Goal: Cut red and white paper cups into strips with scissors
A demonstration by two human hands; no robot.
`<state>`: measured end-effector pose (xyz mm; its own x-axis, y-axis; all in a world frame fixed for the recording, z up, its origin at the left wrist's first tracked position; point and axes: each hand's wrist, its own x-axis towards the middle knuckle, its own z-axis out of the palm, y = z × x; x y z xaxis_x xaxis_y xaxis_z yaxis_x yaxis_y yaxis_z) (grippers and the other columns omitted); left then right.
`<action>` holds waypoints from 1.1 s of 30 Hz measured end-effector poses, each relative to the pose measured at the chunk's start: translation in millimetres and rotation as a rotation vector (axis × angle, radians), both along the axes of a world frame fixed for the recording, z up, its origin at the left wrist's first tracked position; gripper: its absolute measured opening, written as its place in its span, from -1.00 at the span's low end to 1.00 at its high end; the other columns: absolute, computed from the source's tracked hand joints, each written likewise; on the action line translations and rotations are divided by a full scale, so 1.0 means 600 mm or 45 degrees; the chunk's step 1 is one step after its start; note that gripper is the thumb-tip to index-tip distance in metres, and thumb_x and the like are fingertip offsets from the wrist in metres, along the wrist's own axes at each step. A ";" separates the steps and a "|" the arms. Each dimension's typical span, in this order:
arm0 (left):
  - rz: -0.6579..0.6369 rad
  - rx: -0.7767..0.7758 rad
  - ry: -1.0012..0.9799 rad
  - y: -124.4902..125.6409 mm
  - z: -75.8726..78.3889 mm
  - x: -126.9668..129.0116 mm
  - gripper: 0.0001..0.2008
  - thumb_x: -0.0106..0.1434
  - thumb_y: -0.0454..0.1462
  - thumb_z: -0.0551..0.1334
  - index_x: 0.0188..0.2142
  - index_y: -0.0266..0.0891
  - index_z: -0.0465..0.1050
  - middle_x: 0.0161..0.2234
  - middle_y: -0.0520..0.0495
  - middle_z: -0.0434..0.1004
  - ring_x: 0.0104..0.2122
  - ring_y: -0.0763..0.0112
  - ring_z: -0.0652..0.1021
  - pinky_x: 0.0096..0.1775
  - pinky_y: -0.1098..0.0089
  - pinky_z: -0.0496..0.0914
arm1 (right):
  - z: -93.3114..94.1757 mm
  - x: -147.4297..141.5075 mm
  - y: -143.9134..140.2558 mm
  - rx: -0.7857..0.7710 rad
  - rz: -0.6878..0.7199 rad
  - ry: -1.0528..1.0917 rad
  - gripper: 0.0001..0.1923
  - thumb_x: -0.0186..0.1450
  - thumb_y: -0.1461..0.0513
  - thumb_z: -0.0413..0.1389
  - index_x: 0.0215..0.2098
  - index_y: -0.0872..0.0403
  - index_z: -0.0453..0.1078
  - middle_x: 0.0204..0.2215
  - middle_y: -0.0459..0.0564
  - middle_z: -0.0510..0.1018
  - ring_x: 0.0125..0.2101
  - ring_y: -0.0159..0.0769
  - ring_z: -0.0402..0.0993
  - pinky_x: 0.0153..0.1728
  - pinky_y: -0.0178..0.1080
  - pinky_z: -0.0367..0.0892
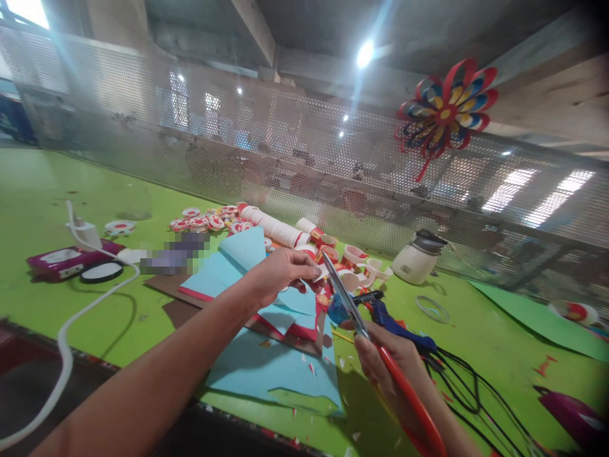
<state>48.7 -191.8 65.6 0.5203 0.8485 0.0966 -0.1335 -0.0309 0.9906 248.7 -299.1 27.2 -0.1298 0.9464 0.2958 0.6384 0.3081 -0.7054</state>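
My left hand [285, 276] is above a pile of light blue paper [273, 371], its thumb and fingers pinched on a small white piece, apparently paper. The fingers partly cover that piece. In my right hand [392, 355] are scissors [346, 298] with red handles, tilted up and to the left. Their blade tips are close to the white piece; whether they touch it I cannot tell. Red and brown sheets lie among the blue ones. Just beyond my hands are cut red-and-white paper cups [354, 256], and a blue glue gun [399, 327] lies beside my right hand.
A row of nested paper cups [273, 226] and several red-and-white discs [197, 222] lie behind the paper. To the right are a white jug [415, 259], a ring [432, 309] and a green sheet [537, 324]. A white cable [64, 349] crosses the left side. Perforated mesh stands behind.
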 end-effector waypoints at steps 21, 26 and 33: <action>0.016 -0.089 -0.093 0.003 -0.009 0.011 -0.92 0.13 -0.34 0.25 -0.44 -0.35 0.39 -0.51 -0.09 0.54 -0.53 0.49 0.51 -0.48 0.46 0.25 | 0.001 -0.005 0.019 0.015 -0.054 -0.022 -0.65 0.27 0.01 0.01 -0.52 0.06 0.39 -0.70 -0.16 0.29 -0.64 -0.39 0.22 -0.61 -0.34 0.19; -0.114 -0.097 -0.088 -0.002 -0.022 0.023 -0.87 0.11 -0.30 0.29 -0.46 -0.36 0.40 -0.56 -0.06 0.50 -0.58 0.54 0.45 -0.50 0.47 0.23 | 0.011 -0.002 0.014 0.110 -0.107 0.049 -0.71 0.26 0.05 0.05 -0.39 0.10 0.39 -0.70 -0.18 0.30 -0.64 -0.38 0.25 -0.57 -0.33 0.25; -0.162 -0.168 -0.106 -0.013 -0.019 0.030 -0.91 0.13 -0.36 0.26 -0.46 -0.37 0.40 -0.56 -0.04 0.48 -0.59 0.58 0.43 -0.47 0.47 0.24 | 0.019 0.004 0.014 0.082 -0.142 -0.092 -0.67 0.27 0.02 0.00 -0.35 0.13 0.38 -0.66 -0.16 0.34 -0.62 -0.37 0.32 -0.54 -0.33 0.29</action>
<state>66.9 -199.9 54.0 0.6192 0.7844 0.0362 -0.2100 0.1209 0.9702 251.1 -290.6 38.5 -0.0480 0.9355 0.3501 0.7196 0.2755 -0.6374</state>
